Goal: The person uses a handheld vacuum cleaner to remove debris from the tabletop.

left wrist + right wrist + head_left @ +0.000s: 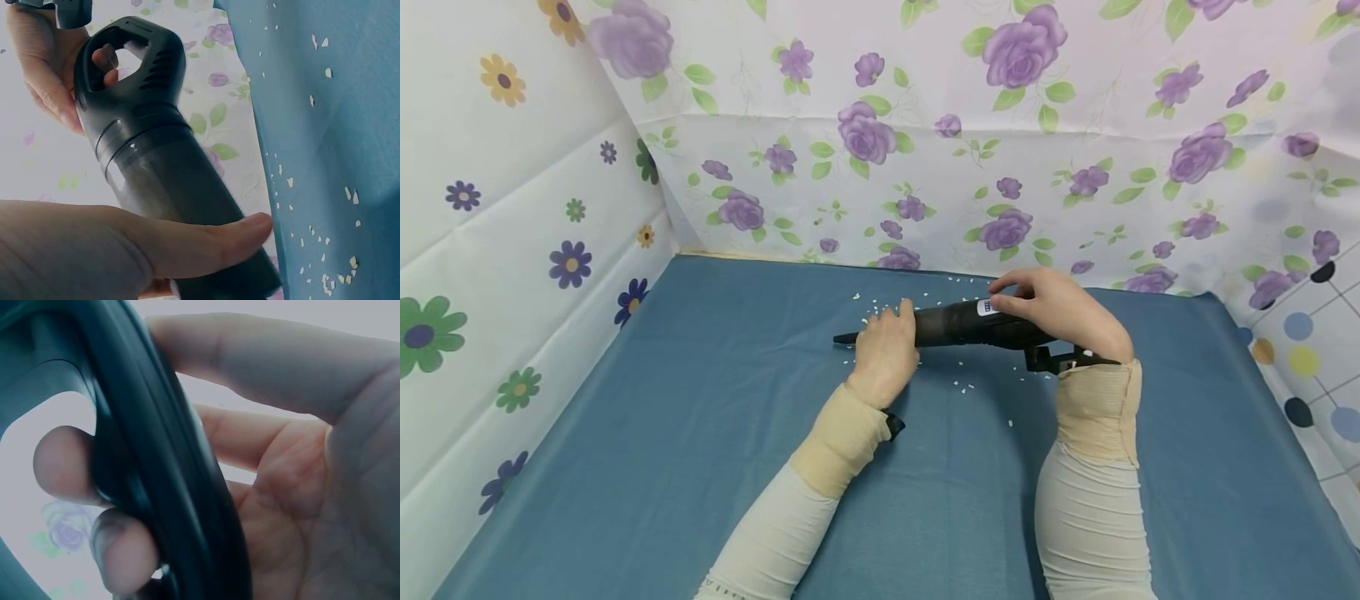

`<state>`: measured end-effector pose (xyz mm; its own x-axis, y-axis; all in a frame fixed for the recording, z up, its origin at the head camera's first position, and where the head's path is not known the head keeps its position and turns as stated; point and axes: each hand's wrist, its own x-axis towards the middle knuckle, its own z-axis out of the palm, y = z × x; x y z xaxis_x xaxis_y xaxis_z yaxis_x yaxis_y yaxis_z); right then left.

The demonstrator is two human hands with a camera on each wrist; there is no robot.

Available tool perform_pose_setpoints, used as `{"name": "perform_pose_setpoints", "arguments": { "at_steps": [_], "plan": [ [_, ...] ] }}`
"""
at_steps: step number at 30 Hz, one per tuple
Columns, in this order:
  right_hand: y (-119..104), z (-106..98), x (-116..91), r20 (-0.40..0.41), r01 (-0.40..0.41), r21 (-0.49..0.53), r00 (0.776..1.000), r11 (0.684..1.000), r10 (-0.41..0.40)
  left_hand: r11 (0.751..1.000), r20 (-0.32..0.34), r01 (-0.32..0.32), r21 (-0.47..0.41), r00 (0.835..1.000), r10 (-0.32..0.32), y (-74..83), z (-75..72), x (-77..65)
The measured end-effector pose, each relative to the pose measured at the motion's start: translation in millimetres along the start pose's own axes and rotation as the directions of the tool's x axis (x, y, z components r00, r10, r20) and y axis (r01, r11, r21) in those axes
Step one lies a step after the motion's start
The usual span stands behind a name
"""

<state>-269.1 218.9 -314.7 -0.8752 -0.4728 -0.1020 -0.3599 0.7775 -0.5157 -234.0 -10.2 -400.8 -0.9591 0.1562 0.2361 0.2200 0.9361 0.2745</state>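
Note:
A black handheld vacuum cleaner is held lengthwise above the far part of the blue cloth, its narrow nozzle pointing left. My left hand grips the front of its body, just behind the nozzle. In the left wrist view, the left thumb lies across the dark, translucent barrel. At the rear, my right hand holds the looped handle, with fingertips curled through the opening in the right wrist view. Small white scraps lie scattered on the cloth around and under the vacuum.
A blue cloth covers the table. Behind it stands a flowered backdrop, close to the vacuum. Patterned sheets line the left side and the right side.

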Motion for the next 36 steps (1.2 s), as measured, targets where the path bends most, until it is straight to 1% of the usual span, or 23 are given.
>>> {"name": "perform_pose_setpoints", "arguments": {
  "at_steps": [3,6,8,16,23,28,36],
  "plan": [
    [1.0,-2.0,-2.3,-0.007,-0.002,0.003,1.000,1.000,0.002,1.000,-0.047,-0.018,0.005,0.999,0.019,1.0,4.3,1.4],
    [2.0,-2.4,-3.1,-0.014,-0.004,0.009,1.000,1.000,0.005,1.000,-0.071,-0.026,0.004,0.997,0.026,1.6,8.3,2.4],
    [2.4,-2.4,-3.3,-0.018,-0.003,0.006,1.000,1.000,0.003,1.000,-0.076,-0.027,0.002,0.997,0.027,1.7,10.0,2.9],
    [1.4,-3.3,-2.6,-0.010,0.003,-0.001,1.000,1.000,-0.003,1.000,-0.057,-0.023,-0.011,0.998,0.023,2.8,13.7,3.0],
    [4.9,-4.1,-4.5,0.007,-0.011,0.004,1.000,1.000,0.011,1.000,-0.030,-0.020,0.016,0.999,0.021,7.2,13.3,0.5],
    [6.6,-3.8,-4.6,0.014,-0.017,0.009,1.000,1.000,0.017,1.000,-0.009,-0.010,0.017,1.000,0.010,9.1,13.5,-0.6],
    [7.1,-3.5,-5.9,0.015,-0.008,0.007,1.000,1.000,0.008,0.999,-0.014,-0.018,0.027,1.000,0.018,10.2,11.6,-3.4]
  ]
}}
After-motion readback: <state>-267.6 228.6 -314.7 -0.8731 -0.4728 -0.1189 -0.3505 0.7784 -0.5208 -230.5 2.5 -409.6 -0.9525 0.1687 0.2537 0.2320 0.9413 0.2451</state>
